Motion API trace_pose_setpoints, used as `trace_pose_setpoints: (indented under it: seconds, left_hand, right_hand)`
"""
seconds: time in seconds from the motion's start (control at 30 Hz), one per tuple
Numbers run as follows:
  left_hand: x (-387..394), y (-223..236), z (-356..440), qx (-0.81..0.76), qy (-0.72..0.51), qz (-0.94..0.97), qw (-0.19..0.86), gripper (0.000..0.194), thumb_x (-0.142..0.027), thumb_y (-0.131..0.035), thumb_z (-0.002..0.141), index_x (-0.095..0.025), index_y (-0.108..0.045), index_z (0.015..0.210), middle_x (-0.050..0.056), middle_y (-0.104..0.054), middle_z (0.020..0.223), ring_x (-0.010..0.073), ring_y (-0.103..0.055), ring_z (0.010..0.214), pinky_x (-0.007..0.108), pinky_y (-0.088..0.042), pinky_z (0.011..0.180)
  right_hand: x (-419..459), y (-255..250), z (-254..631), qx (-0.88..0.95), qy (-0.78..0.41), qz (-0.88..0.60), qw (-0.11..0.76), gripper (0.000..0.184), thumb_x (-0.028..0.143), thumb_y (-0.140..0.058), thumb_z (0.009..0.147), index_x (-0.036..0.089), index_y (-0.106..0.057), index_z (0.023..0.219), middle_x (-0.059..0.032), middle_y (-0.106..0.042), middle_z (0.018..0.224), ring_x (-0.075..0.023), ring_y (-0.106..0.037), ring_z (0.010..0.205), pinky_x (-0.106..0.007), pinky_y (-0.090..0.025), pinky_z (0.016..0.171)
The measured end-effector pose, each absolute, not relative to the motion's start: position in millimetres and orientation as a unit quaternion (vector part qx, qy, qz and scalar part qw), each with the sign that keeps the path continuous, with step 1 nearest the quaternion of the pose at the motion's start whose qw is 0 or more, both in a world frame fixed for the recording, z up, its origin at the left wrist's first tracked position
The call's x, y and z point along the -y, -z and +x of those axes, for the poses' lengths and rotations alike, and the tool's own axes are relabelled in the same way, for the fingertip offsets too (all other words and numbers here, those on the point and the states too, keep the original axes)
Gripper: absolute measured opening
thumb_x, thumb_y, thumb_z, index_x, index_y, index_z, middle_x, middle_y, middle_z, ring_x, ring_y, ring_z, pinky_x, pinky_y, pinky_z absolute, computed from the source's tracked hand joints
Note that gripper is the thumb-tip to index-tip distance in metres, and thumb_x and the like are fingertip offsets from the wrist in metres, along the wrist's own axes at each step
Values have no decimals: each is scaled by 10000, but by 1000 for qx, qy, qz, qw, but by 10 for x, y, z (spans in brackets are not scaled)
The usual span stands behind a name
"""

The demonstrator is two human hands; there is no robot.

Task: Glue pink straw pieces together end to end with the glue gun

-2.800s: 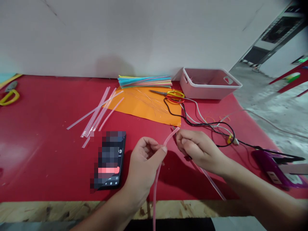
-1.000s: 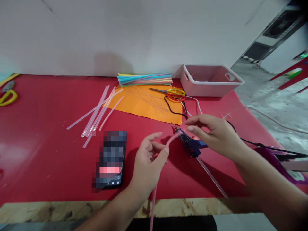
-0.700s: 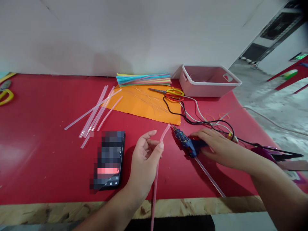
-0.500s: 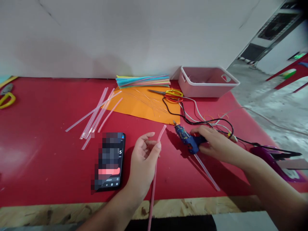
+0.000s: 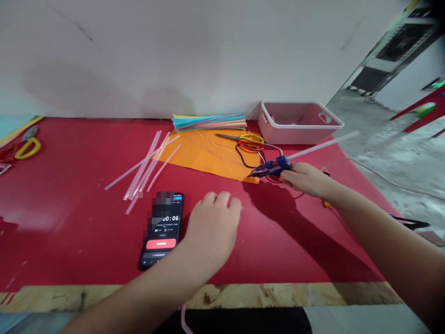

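Observation:
My right hand (image 5: 304,178) grips a blue hot glue gun (image 5: 273,168) by its handle. Its nozzle points left and down, at the near right corner of an orange sheet (image 5: 194,155). A long clear glue stick (image 5: 323,144) sticks out of the gun's back toward the pink basket. My left hand (image 5: 217,222) is turned back up with its fingers curled, just right of a phone (image 5: 162,241). Part of a pink pipe cleaner (image 5: 184,320) shows below the left forearm; the end inside the curled fingers is hidden.
Several translucent glue sticks (image 5: 144,167) lie left of the sheet. A bundle of pastel pipe cleaners (image 5: 208,122) rests by the wall. Scissors (image 5: 248,139) and cables lie near the pink basket (image 5: 295,134). Yellow-handled cutters (image 5: 28,147) are at far left.
My right hand has swung the glue gun up and away, its glue stick now pointing to the back right. My left hand has rolled palm down, hiding the pipe cleaner's upper end.

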State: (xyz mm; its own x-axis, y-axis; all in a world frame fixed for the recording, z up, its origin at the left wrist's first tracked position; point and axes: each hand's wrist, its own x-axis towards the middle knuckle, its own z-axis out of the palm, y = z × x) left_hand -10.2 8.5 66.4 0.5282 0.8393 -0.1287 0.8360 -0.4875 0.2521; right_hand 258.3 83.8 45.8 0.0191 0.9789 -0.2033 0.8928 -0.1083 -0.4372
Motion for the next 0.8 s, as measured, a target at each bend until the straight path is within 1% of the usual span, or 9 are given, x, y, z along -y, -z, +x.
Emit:
trace_pose_setpoints:
  seconds: [0.07, 0.13, 0.23, 0.3, 0.4, 0.53, 0.63, 0.73, 0.8]
  left_hand:
    - [-281, -716, -110, -492, 14, 861, 128, 285, -177, -456, 987, -109, -716, 1084, 201, -725, 1093, 358, -661, 1022, 466, -547, 834]
    - [-456, -722, -96, -505, 20, 853, 132, 305, -150, -430, 981, -111, -726, 1043, 216, -733, 1050, 360, -677, 1015, 445, -543, 799]
    - [-611, -652, -53, -514, 26, 844, 152, 222, -157, -525, 934, -125, -742, 966, 198, -750, 913, 320, -717, 852, 407, -541, 739]
    - [-644, -579, -25, -508, 21, 845, 166, 175, -154, -584, 900, -164, -748, 961, 161, -757, 906, 284, -726, 833, 370, -539, 747]
    - [-646, -474, 0, -500, 13, 848, 175, 206, -151, -567, 903, -172, -742, 1009, 162, -767, 968, 287, -734, 856, 364, -540, 741]
    - [-658, -383, 6, -504, 5, 847, 166, 286, -122, -467, 932, -153, -729, 1042, 175, -767, 987, 282, -735, 866, 366, -542, 754]
    - [-671, -355, -2, -498, 3, 852, 162, 304, -127, -444, 940, -158, -724, 1054, 165, -770, 998, 269, -734, 871, 353, -538, 755]
    - [-664, -345, -12, -485, 0, 860, 158, 311, -156, -428, 958, -166, -717, 1071, 154, -768, 994, 272, -729, 865, 352, -534, 730]
    - [-647, -339, -15, -476, 0, 866, 151, 311, -152, -420, 955, -163, -712, 1061, 151, -761, 981, 274, -725, 853, 354, -531, 719]
  right_hand:
    - [-866, -562, 2533, 671, -222, -703, 85, 232, 399, -509, 790, 219, -543, 648, -19, -615, 652, -168, -558, 618, -287, -412, 571]
    - [-917, -679, 2465, 709, -186, -679, 38, 247, 405, -498, 824, 214, -574, 686, -35, -646, 667, -176, -586, 622, -285, -427, 569]
    - [-1049, -820, 2347, 734, -139, -663, -45, 330, 427, -466, 870, 189, -608, 690, -99, -686, 724, -198, -613, 614, -308, -442, 563]
    - [-1152, -884, 2261, 751, -105, -644, -100, 367, 436, -448, 888, 183, -649, 714, -144, -707, 785, -233, -635, 639, -345, -454, 586]
    - [-1270, -975, 2109, 759, -86, -635, -114, 354, 432, -485, 874, 185, -704, 743, -166, -718, 801, -267, -650, 666, -385, -461, 615]
    - [-1321, -1114, 1904, 787, -78, -596, -139, 270, 389, -578, 830, 212, -699, 665, -115, -674, 642, -237, -620, 620, -378, -459, 621]
    - [-1298, -1148, 1867, 775, -75, -610, -144, 267, 353, -567, 833, 184, -676, 658, -119, -680, 676, -216, -616, 632, -370, -438, 634]
    - [-1257, -1095, 1972, 773, -77, -617, -127, 290, 334, -526, 867, 145, -680, 712, -147, -703, 738, -213, -632, 685, -370, -422, 670]
    - [-1234, -1043, 2076, 770, -82, -620, -124, 303, 343, -526, 873, 134, -671, 708, -174, -716, 768, -210, -624, 675, -375, -412, 672]
